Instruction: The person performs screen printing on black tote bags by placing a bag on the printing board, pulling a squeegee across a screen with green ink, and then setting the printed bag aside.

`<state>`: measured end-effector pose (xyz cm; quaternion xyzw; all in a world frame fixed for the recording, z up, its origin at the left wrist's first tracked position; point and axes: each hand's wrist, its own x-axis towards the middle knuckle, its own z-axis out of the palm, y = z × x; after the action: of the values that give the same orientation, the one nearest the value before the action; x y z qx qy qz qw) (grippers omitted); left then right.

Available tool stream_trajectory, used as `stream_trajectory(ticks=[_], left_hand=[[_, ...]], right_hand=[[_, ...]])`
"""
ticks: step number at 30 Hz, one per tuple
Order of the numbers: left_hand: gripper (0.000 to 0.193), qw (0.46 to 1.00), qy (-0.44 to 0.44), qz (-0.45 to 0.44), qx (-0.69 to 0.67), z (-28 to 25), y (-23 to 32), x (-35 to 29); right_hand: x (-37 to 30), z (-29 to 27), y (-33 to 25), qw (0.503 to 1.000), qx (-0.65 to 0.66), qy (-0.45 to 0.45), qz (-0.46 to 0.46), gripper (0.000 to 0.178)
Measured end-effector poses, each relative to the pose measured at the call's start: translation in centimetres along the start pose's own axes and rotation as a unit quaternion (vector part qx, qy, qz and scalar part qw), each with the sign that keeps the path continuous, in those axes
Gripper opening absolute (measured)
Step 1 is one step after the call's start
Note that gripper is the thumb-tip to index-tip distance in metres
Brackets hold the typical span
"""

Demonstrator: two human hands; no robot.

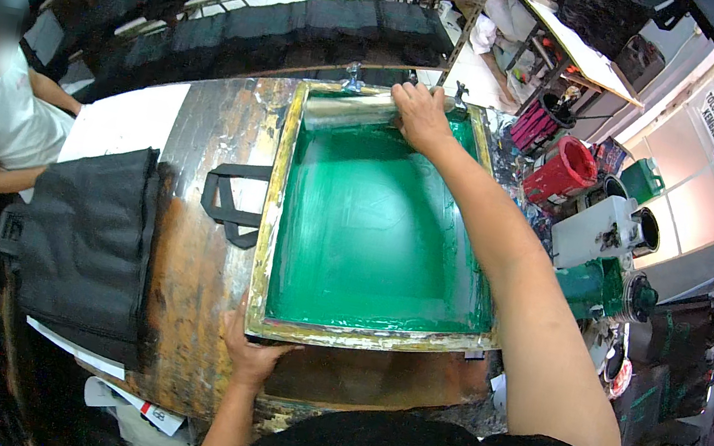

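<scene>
A wooden-framed printing screen (274,209) lies on the worn table in front of me, its mesh (375,226) coated in wet green ink. My right hand (423,118) is closed over a squeegee (352,114) at the far end of the screen, inside the frame. At the near left corner of the frame, my left hand (251,352) grips the wood, with part of its fingers hidden by the frame. The black strap handle (227,200) of a bag sticks out from under the frame's left side.
A stack of black fabric bags (91,243) lies on the left of the table (189,308). Beyond it stands a co-worker (18,111). Along the right are a red ink tub (562,170), a white container (599,229) and a green jar (589,288). Racks of black bags (315,29) stand behind.
</scene>
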<state>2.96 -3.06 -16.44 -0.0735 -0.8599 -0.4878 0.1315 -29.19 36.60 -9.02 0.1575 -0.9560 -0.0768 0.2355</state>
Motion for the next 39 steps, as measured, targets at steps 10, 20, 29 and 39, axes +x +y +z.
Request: stream_trajectory(ticks=[10, 20, 29, 39], left_hand=[[0.107, 1.0, -0.001, -0.02, 0.015, 0.2, -0.2, -0.1], [0.119, 0.999, 0.001, -0.035, -0.004, 0.2, -1.0, -0.6], [0.118, 1.0, 0.019, -0.006, 0.021, 0.4, -2.0, -1.0], [0.099, 0.993, 0.03, 0.036, 0.107, -0.2, -0.3, -0.2]], right_hand=[[0.2, -2.4, 4.4, 0.999, 0.006, -0.028, 0.016, 0.062], [-2.4, 0.8, 1.7, 0.986, -0.111, 0.002, 0.126, 0.033], [-1.2, -1.3, -0.7, 0.979, -0.055, -0.042, 0.193, 0.028], [-1.0, -1.2, 1.6, 0.996, -0.002, -0.022, 0.085, 0.052]])
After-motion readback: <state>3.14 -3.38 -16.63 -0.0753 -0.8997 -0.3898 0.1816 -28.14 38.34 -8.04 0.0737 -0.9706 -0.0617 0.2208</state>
